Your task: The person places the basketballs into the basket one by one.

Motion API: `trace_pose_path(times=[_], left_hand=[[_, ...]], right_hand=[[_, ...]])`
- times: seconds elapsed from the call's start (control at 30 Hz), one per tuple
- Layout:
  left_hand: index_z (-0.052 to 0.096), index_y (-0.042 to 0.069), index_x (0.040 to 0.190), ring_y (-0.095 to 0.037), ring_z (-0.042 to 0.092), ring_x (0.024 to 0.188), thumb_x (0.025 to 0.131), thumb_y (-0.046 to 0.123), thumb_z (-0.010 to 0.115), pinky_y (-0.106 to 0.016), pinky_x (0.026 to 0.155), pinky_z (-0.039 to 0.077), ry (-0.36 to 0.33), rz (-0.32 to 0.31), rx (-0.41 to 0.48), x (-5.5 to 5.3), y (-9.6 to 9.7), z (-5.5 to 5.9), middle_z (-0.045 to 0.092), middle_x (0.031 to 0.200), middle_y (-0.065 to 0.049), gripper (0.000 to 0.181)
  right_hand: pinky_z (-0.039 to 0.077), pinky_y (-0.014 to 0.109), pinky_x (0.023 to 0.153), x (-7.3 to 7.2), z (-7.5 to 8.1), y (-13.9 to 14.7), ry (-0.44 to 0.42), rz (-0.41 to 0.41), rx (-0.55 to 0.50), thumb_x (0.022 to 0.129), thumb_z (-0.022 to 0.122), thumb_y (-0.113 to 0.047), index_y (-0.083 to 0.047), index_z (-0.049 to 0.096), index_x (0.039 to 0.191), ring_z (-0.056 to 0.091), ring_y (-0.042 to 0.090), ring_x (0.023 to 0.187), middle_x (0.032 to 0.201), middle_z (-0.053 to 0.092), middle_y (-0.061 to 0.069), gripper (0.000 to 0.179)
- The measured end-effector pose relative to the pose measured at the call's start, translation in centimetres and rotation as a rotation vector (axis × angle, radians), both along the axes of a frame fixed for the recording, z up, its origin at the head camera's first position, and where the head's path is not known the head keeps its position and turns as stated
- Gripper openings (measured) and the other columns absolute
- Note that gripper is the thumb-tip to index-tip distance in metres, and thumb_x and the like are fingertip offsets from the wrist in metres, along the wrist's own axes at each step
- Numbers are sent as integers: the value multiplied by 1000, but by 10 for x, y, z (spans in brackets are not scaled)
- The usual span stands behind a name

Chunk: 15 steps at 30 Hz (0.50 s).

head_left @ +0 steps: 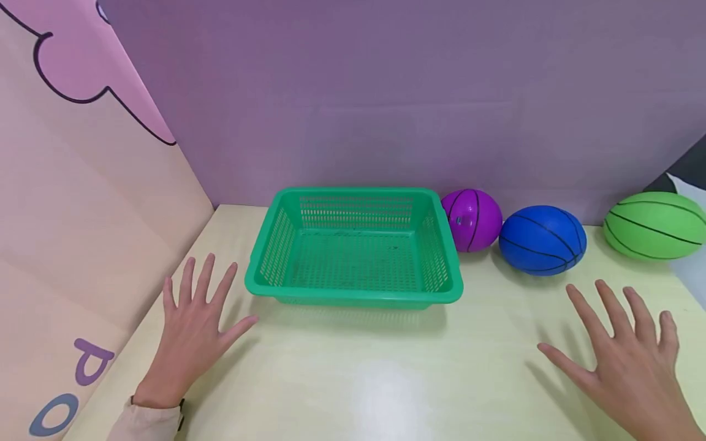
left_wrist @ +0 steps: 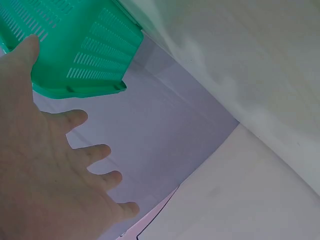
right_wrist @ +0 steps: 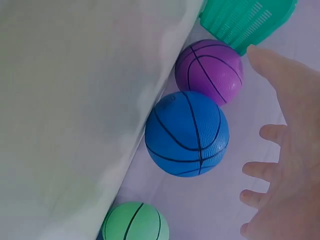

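A green plastic basket (head_left: 353, 296) with slotted sides stands on the table against the back wall, and nothing lies in it. To its left, my left hand (head_left: 193, 331) hovers with fingers spread and holds nothing. My right hand (head_left: 629, 361) is spread in the same way at the right, in front of the balls. A purple ball (head_left: 478, 220) sits right at the basket's right side. Beside it is a blue ball (head_left: 543, 240) with black lines, nearest to my right fingertips. Farther right lies a light green ball (head_left: 656, 225).
The pale table (head_left: 353, 367) meets a purple-grey back wall (head_left: 353, 110). At the left rises a pinkish panel (head_left: 83, 214) with printed letters and a cartoon outline. Something white and dark (head_left: 689, 177) stands behind the green ball at the right edge.
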State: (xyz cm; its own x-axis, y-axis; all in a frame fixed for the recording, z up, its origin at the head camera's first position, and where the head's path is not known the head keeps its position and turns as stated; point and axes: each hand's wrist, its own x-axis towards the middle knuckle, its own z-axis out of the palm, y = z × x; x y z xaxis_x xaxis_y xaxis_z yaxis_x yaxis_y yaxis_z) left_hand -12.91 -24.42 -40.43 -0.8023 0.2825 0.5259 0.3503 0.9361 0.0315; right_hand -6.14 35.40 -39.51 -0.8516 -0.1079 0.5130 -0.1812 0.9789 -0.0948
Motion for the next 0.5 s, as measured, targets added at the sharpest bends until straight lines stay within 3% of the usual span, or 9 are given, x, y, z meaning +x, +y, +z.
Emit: trace_pose_path(times=[0.2, 0.33, 0.5], left_hand=[[39, 19, 153, -44, 11, 149, 87, 71, 53, -73, 111, 7, -1, -8, 6, -4, 0, -2, 24, 160, -21, 86], [40, 16, 153, -45, 16, 147, 89, 68, 54, -73, 110, 12, -15, -36, 27, -4, 1, -1, 27, 158, -22, 83], [41, 14, 151, -37, 36, 139, 97, 41, 64, -62, 106, 32, -83, -120, 186, -4, 4, 6, 39, 150, -18, 65]], right_hand=[[0, 71, 112, -6, 4, -4, 41, 42, 6, 71, 71, -69, -25, 36, 155, 15, 42, 148, 155, 31, 20, 102], [5, 70, 112, -10, 7, -5, 81, 70, -2, 78, 59, -77, -23, 41, 152, 19, 44, 146, 150, 36, 23, 94], [18, 70, 110, -24, 17, -9, 134, 149, -14, 90, 39, -79, -11, 50, 144, 29, 48, 140, 143, 41, 29, 87]])
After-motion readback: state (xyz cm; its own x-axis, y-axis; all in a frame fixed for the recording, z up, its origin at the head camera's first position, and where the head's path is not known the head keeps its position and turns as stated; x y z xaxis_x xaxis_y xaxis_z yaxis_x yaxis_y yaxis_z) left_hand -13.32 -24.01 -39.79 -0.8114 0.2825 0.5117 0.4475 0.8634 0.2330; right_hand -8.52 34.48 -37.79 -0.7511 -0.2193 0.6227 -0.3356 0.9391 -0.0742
